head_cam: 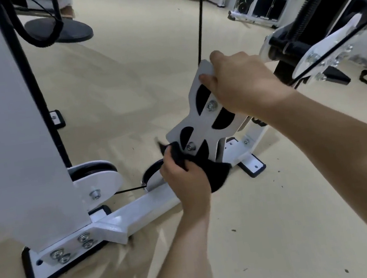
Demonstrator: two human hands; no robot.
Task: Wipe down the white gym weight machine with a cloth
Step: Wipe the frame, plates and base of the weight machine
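The right hand grips the top of the white pulley plate, fingers curled over its edge. The left hand clutches a black cloth against the plate's lower corner, above the machine's base bar on the floor.

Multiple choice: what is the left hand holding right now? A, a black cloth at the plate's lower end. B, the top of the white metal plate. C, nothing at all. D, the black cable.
A: the left hand has its grip around the black cloth, pressed at the lower end of the white plate, while the right hand holds the plate's top.
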